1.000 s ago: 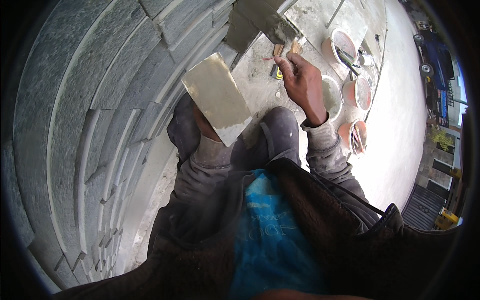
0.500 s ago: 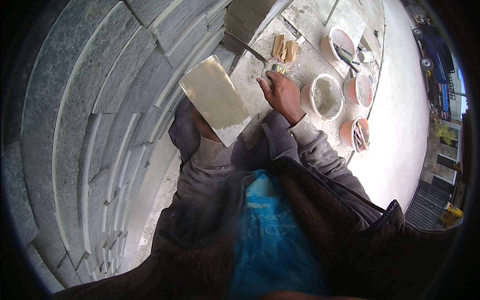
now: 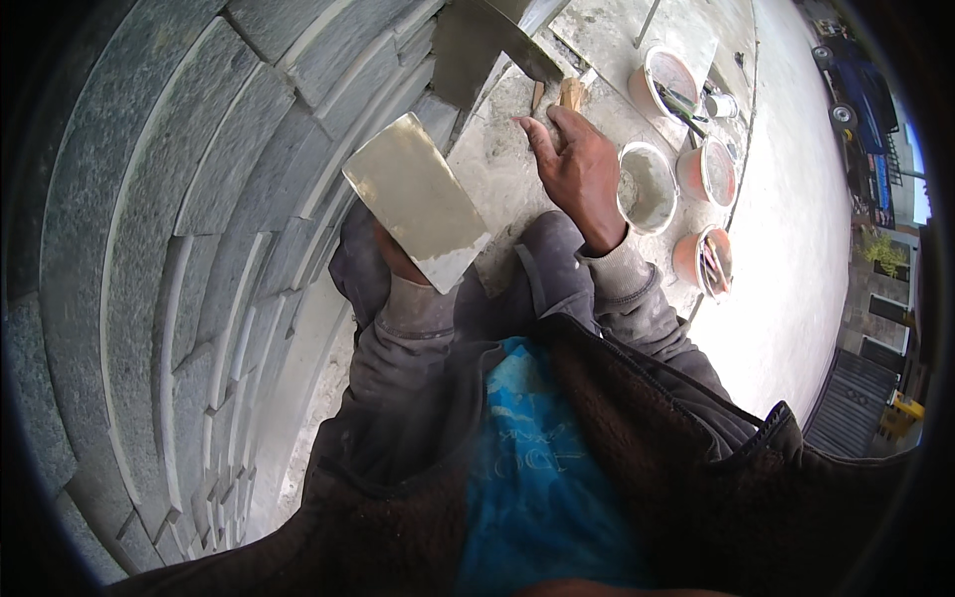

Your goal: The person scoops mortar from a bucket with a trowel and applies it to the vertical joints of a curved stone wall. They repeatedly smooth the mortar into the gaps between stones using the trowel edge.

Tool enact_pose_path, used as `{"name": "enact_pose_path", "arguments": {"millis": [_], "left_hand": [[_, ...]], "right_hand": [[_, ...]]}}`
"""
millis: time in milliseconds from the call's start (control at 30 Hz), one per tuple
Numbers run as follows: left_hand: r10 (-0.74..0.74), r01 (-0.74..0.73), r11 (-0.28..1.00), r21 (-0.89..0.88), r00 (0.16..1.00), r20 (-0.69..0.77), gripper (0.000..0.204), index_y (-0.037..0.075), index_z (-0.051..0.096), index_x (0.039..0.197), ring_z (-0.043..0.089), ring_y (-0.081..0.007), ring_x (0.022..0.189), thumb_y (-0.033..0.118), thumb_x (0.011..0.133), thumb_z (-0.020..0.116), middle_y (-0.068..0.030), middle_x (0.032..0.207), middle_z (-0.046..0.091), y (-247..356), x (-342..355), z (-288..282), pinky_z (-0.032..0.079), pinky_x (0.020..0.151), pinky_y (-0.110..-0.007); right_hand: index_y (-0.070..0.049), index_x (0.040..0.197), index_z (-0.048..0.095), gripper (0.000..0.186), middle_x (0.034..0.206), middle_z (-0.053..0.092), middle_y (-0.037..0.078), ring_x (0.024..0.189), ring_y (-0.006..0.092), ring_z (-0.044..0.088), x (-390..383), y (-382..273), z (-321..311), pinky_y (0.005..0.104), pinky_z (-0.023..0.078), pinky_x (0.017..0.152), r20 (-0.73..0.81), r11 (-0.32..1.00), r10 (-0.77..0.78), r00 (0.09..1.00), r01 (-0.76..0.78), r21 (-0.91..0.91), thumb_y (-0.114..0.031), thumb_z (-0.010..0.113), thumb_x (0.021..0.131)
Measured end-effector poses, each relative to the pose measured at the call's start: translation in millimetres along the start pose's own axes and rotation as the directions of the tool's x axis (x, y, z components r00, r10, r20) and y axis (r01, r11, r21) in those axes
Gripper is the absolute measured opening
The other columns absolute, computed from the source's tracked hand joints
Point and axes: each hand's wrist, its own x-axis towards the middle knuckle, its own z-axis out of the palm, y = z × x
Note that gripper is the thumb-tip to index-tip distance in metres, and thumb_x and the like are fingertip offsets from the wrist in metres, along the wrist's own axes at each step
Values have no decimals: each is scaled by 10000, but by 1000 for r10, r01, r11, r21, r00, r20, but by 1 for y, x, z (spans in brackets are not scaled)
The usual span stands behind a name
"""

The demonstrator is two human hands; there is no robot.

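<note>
My left hand [image 3: 396, 255] supports a flat rectangular tile [image 3: 418, 194] in front of my knees; its upper face carries a smooth greenish-grey coat, paler at the lower corner. The fingers are hidden beneath it. Ahead and to the right, my right hand [image 3: 582, 169] is closed, thumb stretched to the left. A dark trowel blade [image 3: 535, 58] reaches up and left from that hand toward the wall foot; the grip is mostly hidden. Small brown wooden pieces [image 3: 571, 95] show just past my fingers.
A grey stacked-stone wall [image 3: 149, 249] rises along my left. Right of my hand stand a bucket of grey mix [image 3: 647, 189], a bucket with tools [image 3: 668, 80], a small bucket [image 3: 708, 171] and another holding tools [image 3: 702, 264]. Farther off is a parked blue vehicle [image 3: 863, 104].
My right hand has shifted a little right and up, and the trowel has turned, so more of its blade shows. A yellow-and-black item near that hand is now out of sight. The tile stays nearly still.
</note>
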Motion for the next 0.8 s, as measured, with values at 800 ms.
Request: {"name": "enact_pose_path", "arguments": {"millis": [800], "left_hand": [[432,-355,-119,927,823,370,544,115,487,1484,618,-233,1249,393,1024,573,-53,1393,616,31,-5,73,500,1037,-409]], "right_hand": [[-13,1046,551,242,781,568,100,674,207,572,24,-3,165,353,474,632,-309,862,103,945,71,502,-244,495,1095]]}}
